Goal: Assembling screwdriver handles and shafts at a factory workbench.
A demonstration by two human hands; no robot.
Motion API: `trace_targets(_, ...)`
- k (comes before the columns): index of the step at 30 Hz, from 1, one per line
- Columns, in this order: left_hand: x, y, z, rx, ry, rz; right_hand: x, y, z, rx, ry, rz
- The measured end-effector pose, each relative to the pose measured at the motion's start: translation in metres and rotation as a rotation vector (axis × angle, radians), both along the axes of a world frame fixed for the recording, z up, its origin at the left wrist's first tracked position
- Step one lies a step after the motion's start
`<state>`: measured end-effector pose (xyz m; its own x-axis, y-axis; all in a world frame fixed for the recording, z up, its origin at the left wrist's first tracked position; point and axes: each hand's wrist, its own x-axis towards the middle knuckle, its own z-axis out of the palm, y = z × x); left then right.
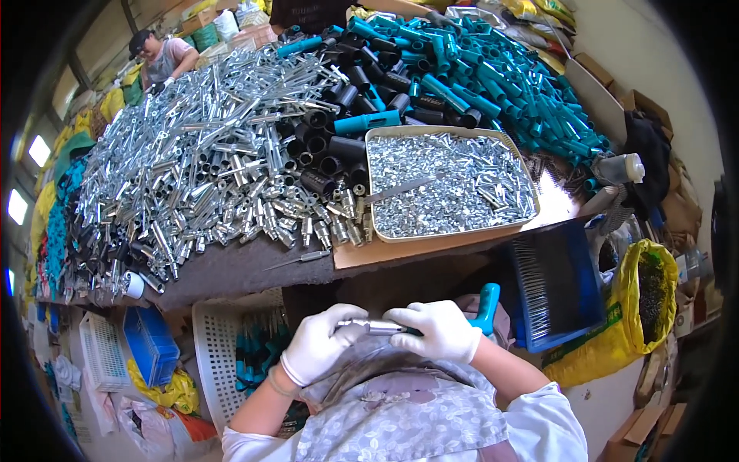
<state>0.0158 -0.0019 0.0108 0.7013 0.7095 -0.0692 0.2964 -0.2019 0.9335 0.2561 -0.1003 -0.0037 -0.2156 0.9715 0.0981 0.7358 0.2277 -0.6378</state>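
Both my hands wear white gloves and are closed in front of my apron. My left hand [322, 343] grips the left end of a silver metal cylinder [382, 327], which lies roughly level between the hands. Around its right end my right hand [440, 331] is closed, with a dark part showing beneath the fingers. A teal angled handle [486, 306] sticks out past the right side of my right hand; the glove hides whether it joins the cylinder. On the bench edge ahead lies a thin screwdriver-like tool [302, 259].
Metal parts [208, 146] are heaped on the bench, beside black sleeves [346, 146] and teal housings [493, 77]. A tray [454, 233] holds small metal pieces. Below stand a white basket [204, 346], a blue bin [566, 285] and a yellow sack [593, 362]. Another person [163, 61] works far left.
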Motion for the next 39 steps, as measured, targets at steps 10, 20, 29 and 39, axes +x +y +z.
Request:
trace_targets(10, 0.004, -0.006, 0.002, 0.171, 0.007, -0.044, 0.007, -0.006, 0.006, -0.013, -0.015, 0.002)
trace_targets(20, 0.007, -0.011, 0.004, 0.536, -0.063, -0.156, 0.018, -0.009, 0.0, -0.019, 0.049, 0.069)
trace_targets(29, 0.013, -0.012, 0.014, 0.548, -0.064, -0.162, 0.024, -0.008, -0.002, -0.207, 0.283, 0.175)
trace_targets(39, 0.025, 0.002, -0.004, 0.394, -0.08, -0.408, 0.024, -0.003, -0.013, 0.053, 1.305, 0.014)
